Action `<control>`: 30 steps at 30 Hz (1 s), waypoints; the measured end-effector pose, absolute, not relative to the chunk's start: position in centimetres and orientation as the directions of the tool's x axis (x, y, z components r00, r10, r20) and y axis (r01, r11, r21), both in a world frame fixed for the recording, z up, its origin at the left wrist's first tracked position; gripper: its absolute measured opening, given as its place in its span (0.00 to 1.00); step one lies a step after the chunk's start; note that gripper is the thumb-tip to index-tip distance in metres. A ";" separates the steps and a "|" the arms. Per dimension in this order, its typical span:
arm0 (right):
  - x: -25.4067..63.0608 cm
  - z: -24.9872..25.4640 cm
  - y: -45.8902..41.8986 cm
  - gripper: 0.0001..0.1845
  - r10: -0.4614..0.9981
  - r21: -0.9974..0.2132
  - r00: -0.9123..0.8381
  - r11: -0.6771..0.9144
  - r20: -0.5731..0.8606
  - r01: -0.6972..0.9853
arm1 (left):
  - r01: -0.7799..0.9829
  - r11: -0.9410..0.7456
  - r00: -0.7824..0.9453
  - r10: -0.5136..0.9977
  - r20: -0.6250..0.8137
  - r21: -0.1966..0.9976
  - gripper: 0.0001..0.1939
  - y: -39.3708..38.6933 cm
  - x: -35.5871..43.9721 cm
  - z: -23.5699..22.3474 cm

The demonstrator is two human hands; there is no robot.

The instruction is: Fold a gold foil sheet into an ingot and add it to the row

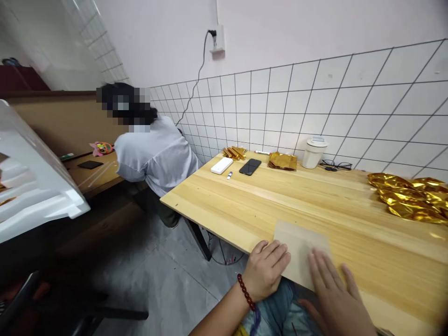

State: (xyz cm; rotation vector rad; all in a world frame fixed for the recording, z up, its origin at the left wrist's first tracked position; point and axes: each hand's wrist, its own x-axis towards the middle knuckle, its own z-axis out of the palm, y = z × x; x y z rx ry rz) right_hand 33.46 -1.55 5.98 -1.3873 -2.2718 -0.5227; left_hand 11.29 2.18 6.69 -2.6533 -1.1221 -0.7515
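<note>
I have my right hand (334, 284), fingers outstretched and released, over the right side of the flat, beige, paper-like sheet (297, 249) on the pale wooden table (224, 205), my left hand (268, 268) bent across its left, grip unclear from here.

The right hand (334, 289) was blurred; it and the left hand (268, 268) partly covered the brown sheet (296, 245). Picture edges cropped the gold foil (409, 198) and white crate (38, 179). The co-worker (164, 154) had both hands hidden.
</note>
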 end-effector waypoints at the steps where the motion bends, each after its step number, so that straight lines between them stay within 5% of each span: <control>1: 32.5 6.2 -1.7 0.50 0.750 0.086 -0.425 0.447 0.506 0.890 | 0.710 -0.702 0.581 0.627 0.519 0.054 0.23 2.2 11.3 6.8; 10: 35.7 5.9 -4.6 0.42 0.837 0.048 -0.327 0.341 0.438 0.939 | 0.717 -0.681 0.577 0.700 0.421 0.150 0.26 1.3 10.7 7.9; 15: 34.9 9.9 -4.7 0.49 0.812 0.028 -0.340 0.372 0.475 0.928 | 0.739 -0.654 0.589 0.744 0.315 0.162 0.41 0.1 11.1 12.7; 21: 30.8 12.1 0.6 0.48 0.811 -0.011 -0.396 0.443 0.431 0.896 | 0.824 -0.554 0.472 0.789 0.393 0.123 0.30 3.6 14.0 16.0; 30: 30.2 7.4 2.4 0.60 0.834 -0.021 -0.418 0.456 0.361 0.890 | 0.819 -0.532 0.511 0.847 0.151 0.215 0.29 6.2 15.1 12.3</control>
